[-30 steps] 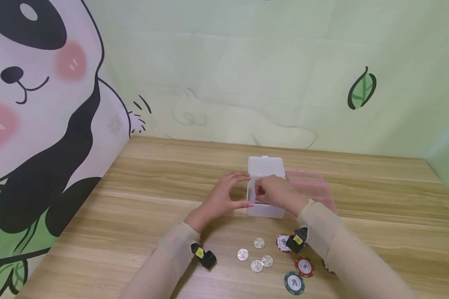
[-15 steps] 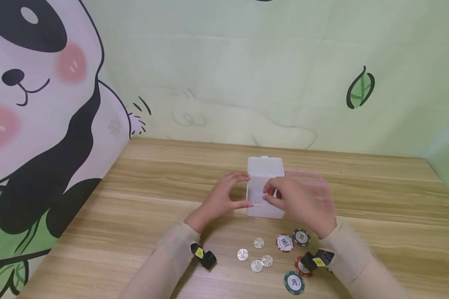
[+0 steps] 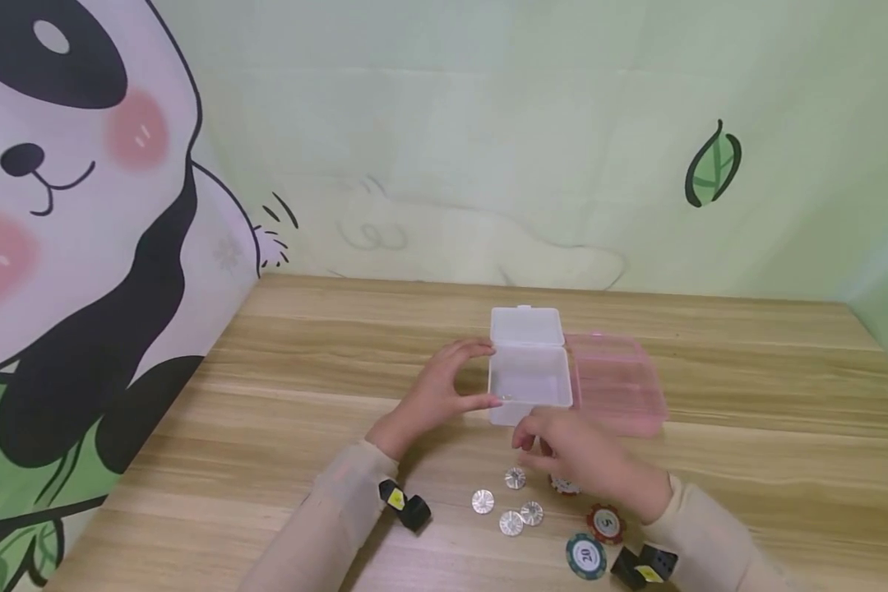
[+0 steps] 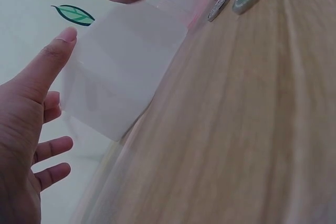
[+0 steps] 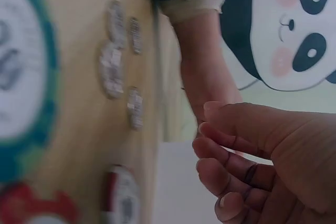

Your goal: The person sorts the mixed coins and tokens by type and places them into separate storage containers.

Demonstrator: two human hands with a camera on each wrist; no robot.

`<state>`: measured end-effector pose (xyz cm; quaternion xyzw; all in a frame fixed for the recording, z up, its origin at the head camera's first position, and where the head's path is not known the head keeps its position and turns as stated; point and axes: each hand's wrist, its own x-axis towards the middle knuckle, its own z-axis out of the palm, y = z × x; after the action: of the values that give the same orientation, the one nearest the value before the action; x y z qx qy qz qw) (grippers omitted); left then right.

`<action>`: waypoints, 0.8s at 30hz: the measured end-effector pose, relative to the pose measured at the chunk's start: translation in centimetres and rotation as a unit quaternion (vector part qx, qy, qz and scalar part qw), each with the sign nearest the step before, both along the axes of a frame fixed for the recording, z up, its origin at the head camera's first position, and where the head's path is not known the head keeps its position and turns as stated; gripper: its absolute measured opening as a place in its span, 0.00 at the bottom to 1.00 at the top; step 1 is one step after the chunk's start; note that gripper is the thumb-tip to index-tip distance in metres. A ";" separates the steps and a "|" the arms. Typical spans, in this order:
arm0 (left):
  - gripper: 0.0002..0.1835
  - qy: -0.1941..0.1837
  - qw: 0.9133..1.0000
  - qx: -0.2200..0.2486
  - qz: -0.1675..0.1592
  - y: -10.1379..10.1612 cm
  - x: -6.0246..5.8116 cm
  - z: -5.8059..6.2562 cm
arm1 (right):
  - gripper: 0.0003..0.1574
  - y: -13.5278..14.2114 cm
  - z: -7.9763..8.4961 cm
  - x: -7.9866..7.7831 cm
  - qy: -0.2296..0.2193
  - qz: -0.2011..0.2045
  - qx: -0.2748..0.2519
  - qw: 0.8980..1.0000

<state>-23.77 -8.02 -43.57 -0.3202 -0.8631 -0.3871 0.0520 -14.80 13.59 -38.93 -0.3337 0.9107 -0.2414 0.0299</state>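
Note:
A white lidded plastic box (image 3: 530, 378) stands on the table with its lid tipped back; a small shiny item lies in its near left corner. My left hand (image 3: 440, 395) spans the box's left side, thumb at the near corner and fingertips at the far one. My right hand (image 3: 573, 448), fingers loosely bent, hovers just in front of the box above the table; nothing shows in it in the right wrist view. Below it lie several silver discs with a radial pattern (image 3: 511, 523). Beside them are a red poker chip (image 3: 605, 524) and a green poker chip (image 3: 586, 557).
A translucent pink box (image 3: 616, 385) stands against the white box's right side. A white-and-red poker chip (image 3: 565, 485) is partly hidden under my right hand. The wooden table (image 3: 326, 345) meets a printed cloth backdrop (image 3: 488, 148) at the back and left.
My right hand has come out of the white box and moved toward me, over the near side of the table. The left hand has stayed at the box's left side.

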 end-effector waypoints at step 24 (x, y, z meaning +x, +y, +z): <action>0.38 -0.004 1.000 0.001 -0.002 0.0 0.0 0.2 | 0.09 -1.4 -1.9 1.0 0.023 -0.014 0.083 0.996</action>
<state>-23.77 -8.03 -43.40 -0.3199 -0.8624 -0.3892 0.0483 -13.78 12.20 -40.86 -0.3228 0.9327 -0.1576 0.0332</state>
